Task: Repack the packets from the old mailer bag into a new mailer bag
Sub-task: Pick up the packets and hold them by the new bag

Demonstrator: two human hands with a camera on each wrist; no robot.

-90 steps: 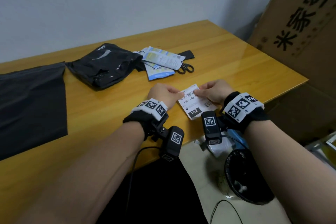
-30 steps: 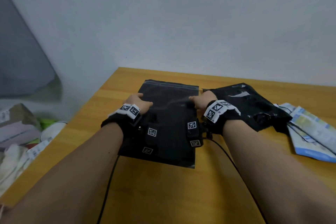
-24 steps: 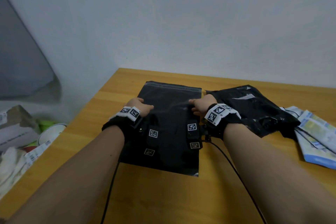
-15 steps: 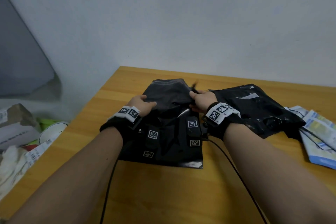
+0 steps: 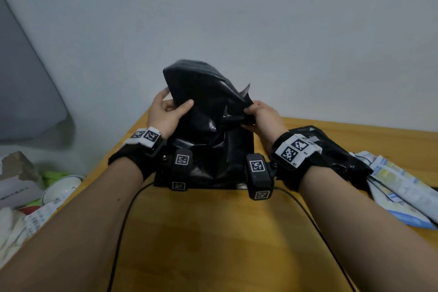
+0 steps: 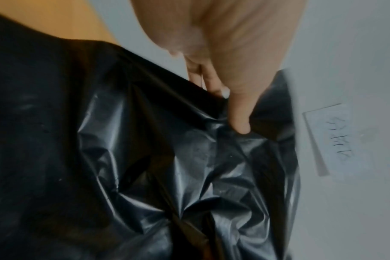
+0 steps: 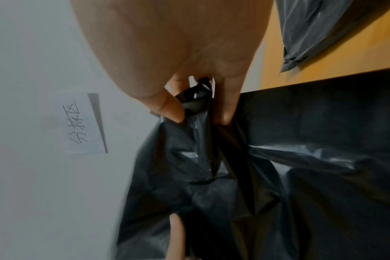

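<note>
A wood table (image 5: 213, 232) stands by a grey wall (image 5: 260, 19). The new bag (image 5: 208, 111) is lifted up between both hands, its bottom on the table. The left hand (image 5: 163, 114) and right hand (image 5: 263, 115) each pinch its top.

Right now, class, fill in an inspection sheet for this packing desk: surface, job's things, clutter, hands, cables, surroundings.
Surface: wooden table, bare in front.
Job's things: new mailer bag, black, top end lifted, bottom edge on the table; old mailer bag, crumpled, to its right; packets at far right.
Clutter: nothing seen on the table.
Hands: left hand and right hand each have a grip on the new bag's top end.
Cables: black cable runs from the wrist cameras.
Surroundings: grey wall; rubbish pile beyond the table's left edge.
</note>
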